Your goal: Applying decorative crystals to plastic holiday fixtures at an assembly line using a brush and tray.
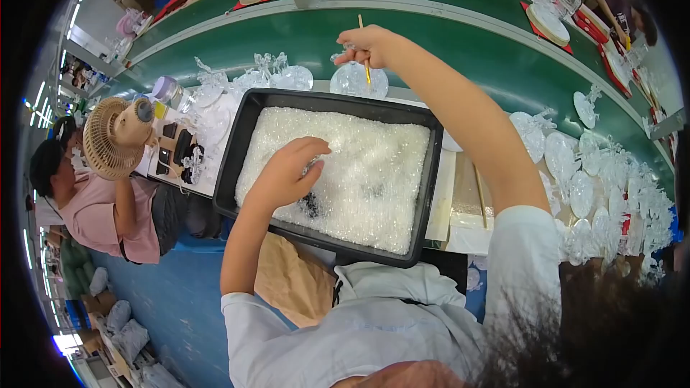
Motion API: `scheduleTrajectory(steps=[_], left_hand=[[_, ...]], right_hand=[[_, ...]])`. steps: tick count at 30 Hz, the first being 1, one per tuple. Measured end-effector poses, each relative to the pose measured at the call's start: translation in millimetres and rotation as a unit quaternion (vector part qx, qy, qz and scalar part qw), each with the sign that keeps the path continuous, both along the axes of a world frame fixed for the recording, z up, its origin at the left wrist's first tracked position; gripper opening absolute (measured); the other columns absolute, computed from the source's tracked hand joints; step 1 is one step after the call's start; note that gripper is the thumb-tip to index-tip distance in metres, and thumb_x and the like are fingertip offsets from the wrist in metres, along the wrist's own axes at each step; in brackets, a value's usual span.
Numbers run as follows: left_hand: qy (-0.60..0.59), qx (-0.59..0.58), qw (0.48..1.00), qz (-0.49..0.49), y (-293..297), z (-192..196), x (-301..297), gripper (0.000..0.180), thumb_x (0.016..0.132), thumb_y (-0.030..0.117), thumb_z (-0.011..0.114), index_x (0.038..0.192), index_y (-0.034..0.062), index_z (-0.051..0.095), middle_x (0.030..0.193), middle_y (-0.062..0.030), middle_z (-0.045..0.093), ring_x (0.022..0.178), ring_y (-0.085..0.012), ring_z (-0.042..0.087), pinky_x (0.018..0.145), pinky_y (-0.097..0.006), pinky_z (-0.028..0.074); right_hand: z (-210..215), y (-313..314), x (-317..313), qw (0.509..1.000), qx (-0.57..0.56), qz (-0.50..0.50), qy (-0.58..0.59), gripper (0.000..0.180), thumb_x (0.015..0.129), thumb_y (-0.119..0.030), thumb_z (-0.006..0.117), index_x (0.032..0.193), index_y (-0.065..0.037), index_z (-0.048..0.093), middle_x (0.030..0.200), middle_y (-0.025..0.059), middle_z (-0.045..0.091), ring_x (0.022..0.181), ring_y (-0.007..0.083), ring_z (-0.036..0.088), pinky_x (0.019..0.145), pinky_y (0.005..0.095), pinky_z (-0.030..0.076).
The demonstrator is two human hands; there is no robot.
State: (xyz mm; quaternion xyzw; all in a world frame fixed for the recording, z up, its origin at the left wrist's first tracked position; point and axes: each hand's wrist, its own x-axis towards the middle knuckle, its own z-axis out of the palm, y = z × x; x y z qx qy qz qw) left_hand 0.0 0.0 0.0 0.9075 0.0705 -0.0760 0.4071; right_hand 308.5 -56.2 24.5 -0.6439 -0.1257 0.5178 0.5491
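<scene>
A black tray (pixel 244 133) full of small, clear, glittering beads (pixel 359 172) stands in front of me. Over its left part, my left hand (pixel 290 172) has its fingers curled; something small and clear shows beneath them, too hidden to name. A dark patch of tray bottom shows through the beads beside that hand. Beyond the tray's far edge, my right hand (pixel 366 48) holds a thin brush (pixel 367 72) with a yellow handle between its fingers. A clear, shiny bit shows at those fingertips. Just below them is a clear round disc (pixel 352 82) at the edge of the green belt.
Several clear ornaments (pixel 269 72) stand left of the disc, and many more (pixel 596 179) crowd the right. A beige fan (pixel 115 136) and a person in pink (pixel 97 205) are at left. A thin stick (pixel 480 197) lies right of the tray. The green belt (pixel 445 50) runs behind.
</scene>
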Motion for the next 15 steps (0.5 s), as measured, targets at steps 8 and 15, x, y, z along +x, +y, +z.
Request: scheduleTrajectory(steps=[8,15], left_hand=[[-0.124,0.241,0.943,-0.196,-29,-1,9,0.062,0.080,0.030,0.071,0.136,0.0133,0.053,0.150,-0.0192,0.036,0.133,-0.0436,0.037,0.107,-0.051,0.037],[-0.160,0.220,0.946,-0.176,-23,0,18,0.068,0.078,0.037,0.072,0.140,0.0186,0.050,0.153,-0.0204,0.030,0.136,-0.0469,0.033,0.106,-0.058,0.037]], right_hand=[[49,-59,-6,0.974,-0.014,0.037,-0.222,0.048,0.092,-0.035,0.061,0.126,-0.001,0.053,0.087,0.0180,0.071,0.047,0.0073,0.040,0.043,0.0228,0.033],[66,-185,-5,0.675,-0.290,0.354,-0.579,0.052,0.074,-0.041,0.074,0.110,-0.004,0.067,0.092,0.0162,0.070,0.084,0.0292,0.067,0.076,0.0388,0.053]])
